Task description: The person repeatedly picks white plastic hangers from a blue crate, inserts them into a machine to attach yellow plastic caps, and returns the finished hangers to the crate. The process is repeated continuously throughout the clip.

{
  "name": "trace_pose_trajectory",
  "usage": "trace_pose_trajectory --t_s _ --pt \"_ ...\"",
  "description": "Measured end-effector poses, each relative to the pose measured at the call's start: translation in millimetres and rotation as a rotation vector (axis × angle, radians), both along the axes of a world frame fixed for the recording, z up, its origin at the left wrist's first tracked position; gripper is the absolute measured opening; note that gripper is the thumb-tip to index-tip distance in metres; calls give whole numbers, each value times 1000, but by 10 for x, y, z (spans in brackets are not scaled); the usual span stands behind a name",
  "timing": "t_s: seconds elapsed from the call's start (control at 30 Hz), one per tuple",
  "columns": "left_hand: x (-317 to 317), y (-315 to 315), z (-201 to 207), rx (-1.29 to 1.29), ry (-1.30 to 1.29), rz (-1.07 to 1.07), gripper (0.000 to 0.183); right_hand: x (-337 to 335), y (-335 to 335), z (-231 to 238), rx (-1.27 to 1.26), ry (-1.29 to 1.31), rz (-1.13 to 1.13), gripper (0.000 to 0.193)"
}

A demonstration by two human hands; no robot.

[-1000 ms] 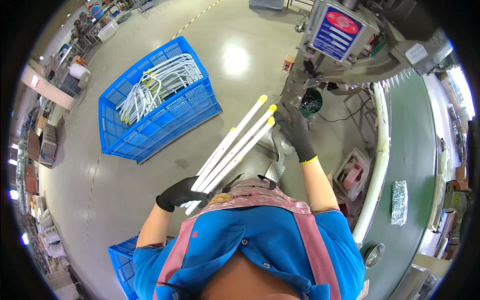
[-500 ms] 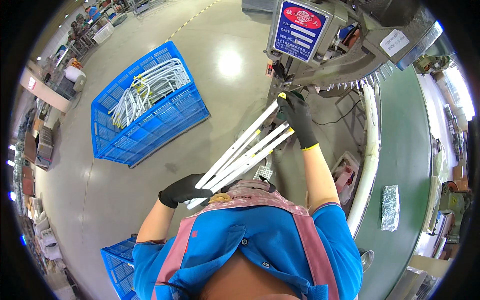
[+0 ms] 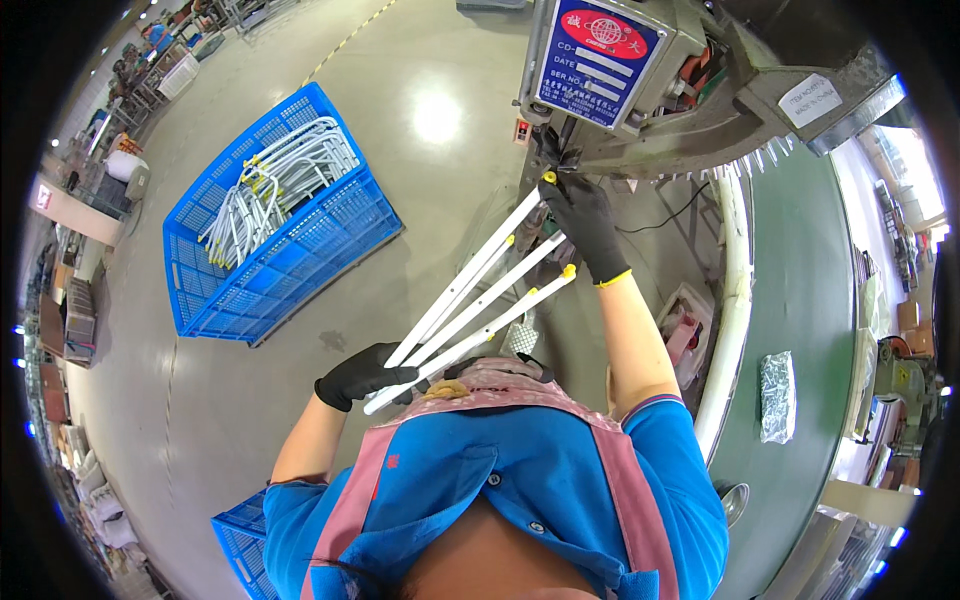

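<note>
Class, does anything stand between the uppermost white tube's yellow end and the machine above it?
Nothing visible: the yellow end of the uppermost white tube appears below the machine, with the right hand beside it, not between. Whether tube and machine touch is unclear.

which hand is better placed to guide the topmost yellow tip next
Probably the right: the black-gloved right hand is at the yellow tip of a long white tube, near the grey metal machine. The black-gloved left hand holds the tubes lower down, farther away.
</note>
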State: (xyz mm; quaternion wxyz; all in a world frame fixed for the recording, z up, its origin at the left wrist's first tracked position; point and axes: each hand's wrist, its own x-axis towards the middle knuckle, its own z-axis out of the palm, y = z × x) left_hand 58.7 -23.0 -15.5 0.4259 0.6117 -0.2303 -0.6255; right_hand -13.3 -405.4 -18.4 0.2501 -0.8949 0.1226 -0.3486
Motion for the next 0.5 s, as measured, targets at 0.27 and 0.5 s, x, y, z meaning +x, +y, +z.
trace_pose_trajectory --t_s 0.27,0.5 --pt "16 -38 -12 0 -9 4 55 68 -58 -43 -153 6 18 28" --pt "69 34 231 56 54 77 46 86 -84 56 435 334 20 35"
